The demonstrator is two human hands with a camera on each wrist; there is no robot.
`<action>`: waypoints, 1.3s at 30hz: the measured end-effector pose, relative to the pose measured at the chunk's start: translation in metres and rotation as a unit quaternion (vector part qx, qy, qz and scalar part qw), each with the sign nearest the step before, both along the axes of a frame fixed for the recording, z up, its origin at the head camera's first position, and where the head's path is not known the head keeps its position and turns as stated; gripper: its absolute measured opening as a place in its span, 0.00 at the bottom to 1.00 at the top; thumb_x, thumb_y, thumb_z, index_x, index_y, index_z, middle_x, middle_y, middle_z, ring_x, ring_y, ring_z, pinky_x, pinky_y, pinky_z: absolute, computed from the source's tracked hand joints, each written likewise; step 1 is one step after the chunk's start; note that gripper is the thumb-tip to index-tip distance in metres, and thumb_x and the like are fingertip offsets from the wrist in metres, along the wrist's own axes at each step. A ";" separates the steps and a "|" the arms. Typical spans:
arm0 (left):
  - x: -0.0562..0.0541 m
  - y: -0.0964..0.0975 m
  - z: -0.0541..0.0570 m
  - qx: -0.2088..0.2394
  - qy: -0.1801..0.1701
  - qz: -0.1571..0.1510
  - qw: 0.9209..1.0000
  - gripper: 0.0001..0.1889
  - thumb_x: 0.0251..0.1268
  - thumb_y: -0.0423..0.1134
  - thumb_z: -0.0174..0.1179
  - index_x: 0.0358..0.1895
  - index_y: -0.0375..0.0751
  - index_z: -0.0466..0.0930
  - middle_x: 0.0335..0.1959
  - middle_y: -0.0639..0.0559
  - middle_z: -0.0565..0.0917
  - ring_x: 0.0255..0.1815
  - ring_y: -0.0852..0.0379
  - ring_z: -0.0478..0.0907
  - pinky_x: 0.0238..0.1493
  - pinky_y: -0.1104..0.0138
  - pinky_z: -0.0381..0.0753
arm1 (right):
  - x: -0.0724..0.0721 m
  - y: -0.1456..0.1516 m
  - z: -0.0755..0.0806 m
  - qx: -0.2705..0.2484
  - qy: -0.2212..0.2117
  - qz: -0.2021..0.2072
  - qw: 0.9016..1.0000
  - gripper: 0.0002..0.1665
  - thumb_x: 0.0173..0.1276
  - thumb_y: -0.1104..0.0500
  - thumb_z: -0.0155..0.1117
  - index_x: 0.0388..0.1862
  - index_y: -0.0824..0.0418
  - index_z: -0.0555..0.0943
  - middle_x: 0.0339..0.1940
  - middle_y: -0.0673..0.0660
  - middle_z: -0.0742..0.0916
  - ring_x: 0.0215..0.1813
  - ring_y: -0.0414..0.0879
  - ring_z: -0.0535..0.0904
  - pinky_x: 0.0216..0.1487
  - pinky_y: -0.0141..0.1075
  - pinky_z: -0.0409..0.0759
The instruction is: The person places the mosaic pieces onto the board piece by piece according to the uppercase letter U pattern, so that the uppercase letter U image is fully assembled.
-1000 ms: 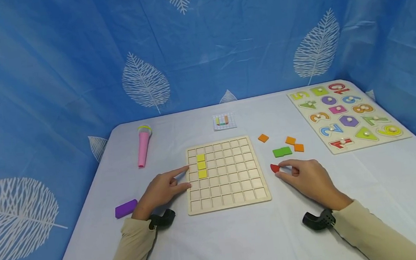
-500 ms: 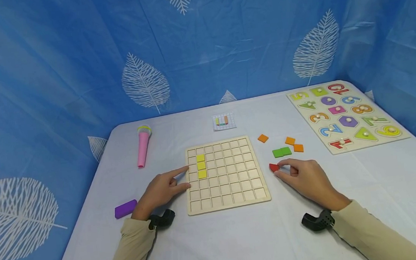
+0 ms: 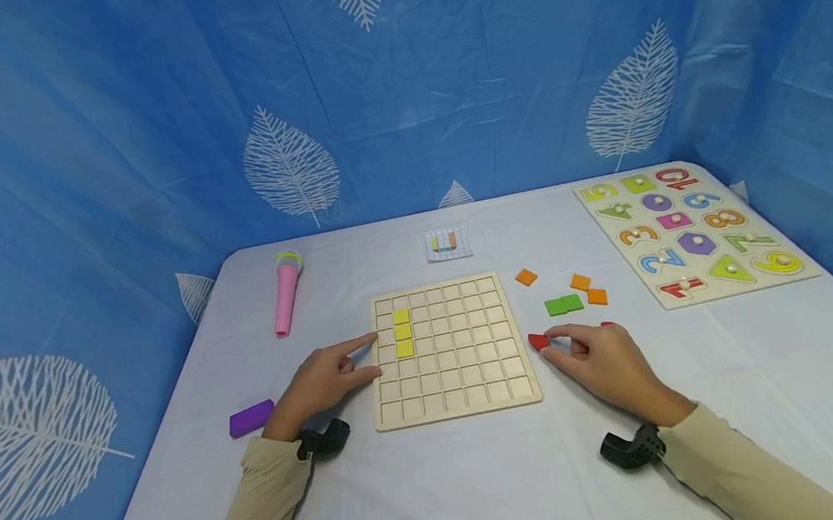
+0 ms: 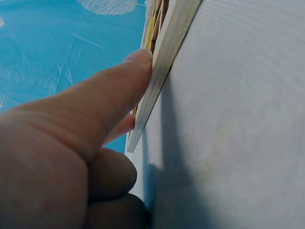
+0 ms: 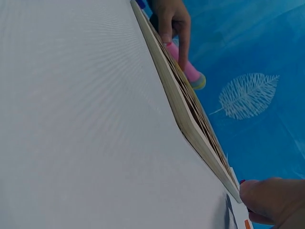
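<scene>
In the head view a wooden grid board (image 3: 466, 385) lies on the white table, with a short column of yellow square tiles (image 3: 403, 333) in its left part. My left hand (image 3: 320, 380) rests its straight index finger and thumb against the board's left edge; the left wrist view has the thumb (image 4: 116, 88) on that edge. Beside the right edge, my right hand (image 3: 603, 359) pinches a red tile with a curved side (image 3: 537, 341) between thumb and index finger. A second red piece (image 3: 607, 324) peeks out behind that hand, mostly hidden.
Two green tiles (image 3: 564, 304) and orange tiles (image 3: 597, 297) lie beyond the right hand. A pattern card (image 3: 448, 243) is behind the board, a number puzzle (image 3: 697, 243) at back right. A pink toy microphone (image 3: 287, 293) and purple block (image 3: 252, 418) lie at left.
My right hand has moved left with the red tile, bringing it close to the board's right edge. The second red piece has come into sight. My left hand keeps its place.
</scene>
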State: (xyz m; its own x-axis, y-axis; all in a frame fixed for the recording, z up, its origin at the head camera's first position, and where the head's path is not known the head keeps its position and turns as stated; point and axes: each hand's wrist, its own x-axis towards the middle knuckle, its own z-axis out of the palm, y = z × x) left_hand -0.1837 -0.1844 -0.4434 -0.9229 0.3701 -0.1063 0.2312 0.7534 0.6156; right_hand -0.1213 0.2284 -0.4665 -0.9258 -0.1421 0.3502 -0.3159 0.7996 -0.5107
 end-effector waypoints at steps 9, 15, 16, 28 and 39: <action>0.000 0.001 0.000 -0.001 -0.010 0.008 1.000 0.34 0.65 0.52 0.71 0.73 0.51 0.74 0.16 0.58 0.62 0.17 0.60 0.59 0.21 0.68 0.58 | -0.001 -0.010 0.002 -0.013 -0.001 0.029 0.999 0.17 0.62 0.52 0.78 0.49 0.55 0.90 0.13 0.39 0.64 0.17 0.35 0.57 0.22 0.32 0.55; 0.000 0.000 0.000 -0.001 -0.008 0.009 1.000 0.34 0.65 0.52 0.71 0.73 0.51 0.74 0.16 0.58 0.62 0.17 0.60 0.59 0.21 0.68 0.58 | -0.003 -0.023 0.005 -0.016 -0.004 0.061 0.998 0.17 0.63 0.52 0.78 0.49 0.55 0.90 0.13 0.38 0.64 0.18 0.33 0.57 0.22 0.30 0.56; 0.000 0.000 0.000 -0.001 -0.008 0.009 1.000 0.34 0.65 0.52 0.71 0.74 0.51 0.74 0.16 0.58 0.62 0.17 0.60 0.59 0.21 0.68 0.58 | -0.004 -0.025 0.005 -0.017 -0.001 0.067 0.998 0.16 0.63 0.52 0.78 0.49 0.55 0.90 0.13 0.37 0.64 0.18 0.33 0.57 0.22 0.30 0.57; -0.001 -0.001 -0.004 -0.004 -0.011 0.009 1.000 0.34 0.65 0.52 0.71 0.74 0.53 0.73 0.16 0.58 0.62 0.17 0.60 0.59 0.21 0.68 0.58 | -0.011 -0.057 0.011 -0.013 -0.010 0.126 0.992 0.15 0.66 0.51 0.75 0.50 0.54 0.90 0.13 0.36 0.64 0.18 0.30 0.58 0.23 0.30 0.58; -0.001 0.000 -0.002 -0.008 -0.008 0.009 1.000 0.34 0.66 0.52 0.70 0.74 0.53 0.73 0.15 0.58 0.63 0.17 0.60 0.59 0.21 0.68 0.58 | -0.016 -0.091 0.011 -0.026 -0.027 0.163 0.986 0.16 0.66 0.51 0.75 0.50 0.55 0.90 0.12 0.36 0.66 0.17 0.30 0.58 0.23 0.29 0.58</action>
